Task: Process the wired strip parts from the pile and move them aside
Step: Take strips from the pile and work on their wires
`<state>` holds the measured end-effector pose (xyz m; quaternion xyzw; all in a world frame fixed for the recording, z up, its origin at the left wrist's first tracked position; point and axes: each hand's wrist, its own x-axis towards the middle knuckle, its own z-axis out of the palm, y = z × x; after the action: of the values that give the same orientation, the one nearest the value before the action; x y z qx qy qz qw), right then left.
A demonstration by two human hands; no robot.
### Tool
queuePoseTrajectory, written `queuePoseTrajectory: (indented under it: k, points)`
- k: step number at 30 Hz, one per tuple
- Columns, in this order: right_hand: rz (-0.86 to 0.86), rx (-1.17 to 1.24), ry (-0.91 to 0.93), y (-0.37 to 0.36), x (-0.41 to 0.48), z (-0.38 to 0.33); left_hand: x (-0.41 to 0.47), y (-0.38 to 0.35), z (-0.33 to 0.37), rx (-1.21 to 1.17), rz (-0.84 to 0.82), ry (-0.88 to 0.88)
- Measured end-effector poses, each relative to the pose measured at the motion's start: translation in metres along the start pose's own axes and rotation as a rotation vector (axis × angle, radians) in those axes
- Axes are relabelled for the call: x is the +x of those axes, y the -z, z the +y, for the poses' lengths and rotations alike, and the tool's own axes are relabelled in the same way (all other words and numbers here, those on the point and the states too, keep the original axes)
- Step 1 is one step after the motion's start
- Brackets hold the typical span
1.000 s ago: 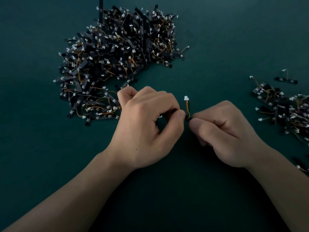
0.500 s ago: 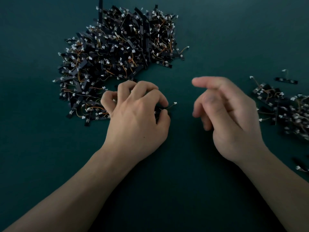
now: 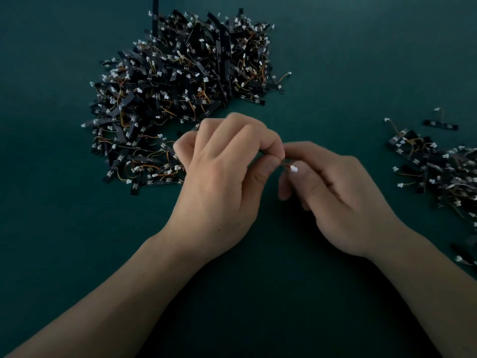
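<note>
Your left hand [image 3: 222,182] and right hand [image 3: 343,202], fingers curled, both pinched one part [image 3: 291,167] above the table [image 3: 335,60], between pile [image 3: 185,86] and heap [image 3: 444,171]. Any print was too small to read.

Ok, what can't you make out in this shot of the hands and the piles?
Held strip part in the left hand: head view shows only its white connector; fingers hide the rest.
The right hand: pinching it or just touching, unclear; its index finger covers it.
The side pile: cut off by the right edge.
The main pile: markings too small, dark.
</note>
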<state>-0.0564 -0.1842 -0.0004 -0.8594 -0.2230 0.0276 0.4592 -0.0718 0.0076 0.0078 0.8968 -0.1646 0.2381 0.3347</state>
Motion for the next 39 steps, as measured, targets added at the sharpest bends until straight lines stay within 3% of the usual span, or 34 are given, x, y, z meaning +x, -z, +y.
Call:
queuePoseTrajectory:
  k: [4,11,16,21,25,39]
  points:
    - [-0.063,-0.013,0.042,0.001,-0.001,-0.004,-0.002,-0.003,-0.002,0.018,-0.022,-0.029]
    - [-0.006,0.153,0.018,0.001,-0.001,-0.001,-0.003,-0.001,0.001,-0.207,-0.111,-0.076]
    - [0.131,0.181,0.028,0.001,-0.001,-0.003,-0.001,0.007,0.003,-0.19,-0.03,0.12]
    - [0.11,0.145,0.066,0.0,-0.003,-0.004,0.003,0.005,0.005,-0.122,-0.065,0.229]
    - [0.108,0.138,0.069,0.0,-0.003,-0.004,0.004,0.007,0.008,-0.232,-0.094,0.219]
    - [0.141,0.093,0.048,0.0,-0.002,-0.004,0.001,0.004,0.008,-0.165,-0.088,0.171]
